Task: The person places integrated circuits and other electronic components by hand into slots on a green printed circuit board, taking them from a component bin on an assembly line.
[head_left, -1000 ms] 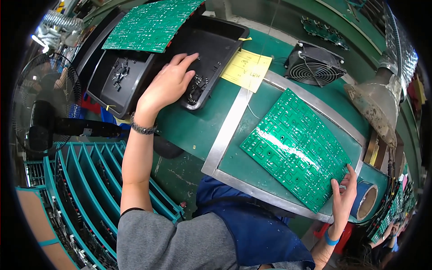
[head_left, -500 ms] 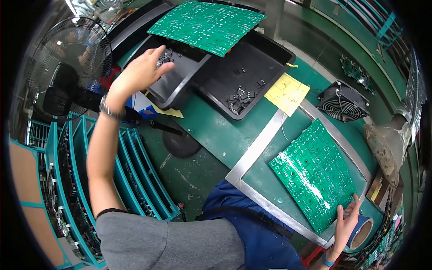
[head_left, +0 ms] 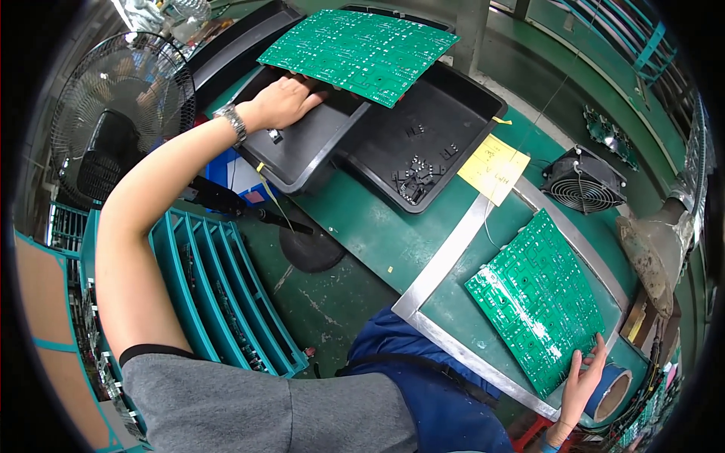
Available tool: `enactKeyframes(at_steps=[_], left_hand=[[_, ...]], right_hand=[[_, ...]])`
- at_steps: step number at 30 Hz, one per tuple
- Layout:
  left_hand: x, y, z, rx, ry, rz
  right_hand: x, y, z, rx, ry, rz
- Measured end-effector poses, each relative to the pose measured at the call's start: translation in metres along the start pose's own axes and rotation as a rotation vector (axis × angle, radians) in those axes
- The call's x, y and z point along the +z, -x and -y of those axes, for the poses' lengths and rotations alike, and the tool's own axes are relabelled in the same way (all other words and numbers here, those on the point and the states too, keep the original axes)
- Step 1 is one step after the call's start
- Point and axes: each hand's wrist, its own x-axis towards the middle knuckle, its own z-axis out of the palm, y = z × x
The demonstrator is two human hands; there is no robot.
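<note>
My left hand (head_left: 283, 103) reaches into the left black tray (head_left: 291, 167), palm down, with its thumb out to the side. Its fingertips dip below the edge of a large green circuit board (head_left: 362, 53) lying across the tops of the trays, so what they touch is hidden. Small black components lie in that tray beside the wrist. My right hand (head_left: 580, 383) is at the near right corner of a second green circuit board (head_left: 538, 302), which lies on the metal-framed bench. Thumb and fingers are apart there, touching the board's edge.
Loose black components (head_left: 419, 177) lie in the right black tray (head_left: 472, 113). A yellow paper note (head_left: 495, 170) is beside it. A small black fan (head_left: 583, 181), a metal duct nozzle (head_left: 646, 257) and a tape roll (head_left: 610, 394) border the bench. Teal racks (head_left: 219, 294) and a standing fan (head_left: 117, 121) are at left.
My left hand has gone from above the left tray down into it, its fingertips passing below the upper board's edge. The right hand stays at the lower board's corner. The whole view has shifted slightly.
</note>
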Motion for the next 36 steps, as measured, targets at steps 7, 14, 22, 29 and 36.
enactKeyframes(at_steps=[7, 14, 22, 29, 36], left_hand=[[-0.044, 0.026, -0.040, -0.270, 0.024, 0.218], [-0.064, 0.031, -0.058, -0.256, 0.374, 0.457], [-0.088, 0.034, -0.101, -0.168, 0.522, 0.399], [-0.104, 0.028, -0.132, -0.210, 1.056, 0.547], [-0.101, 0.042, -0.161, 0.100, 0.555, 0.119]], right_hand=[[-0.003, 0.002, 0.006, 0.142, -0.082, 0.005], [0.002, 0.002, 0.007, 0.061, -0.031, -0.011], [0.002, 0.003, 0.008, 0.025, -0.007, -0.033], [-0.003, 0.005, 0.015, 0.112, -0.052, -0.025], [-0.001, -0.001, 0.030, 0.160, -0.095, -0.007]])
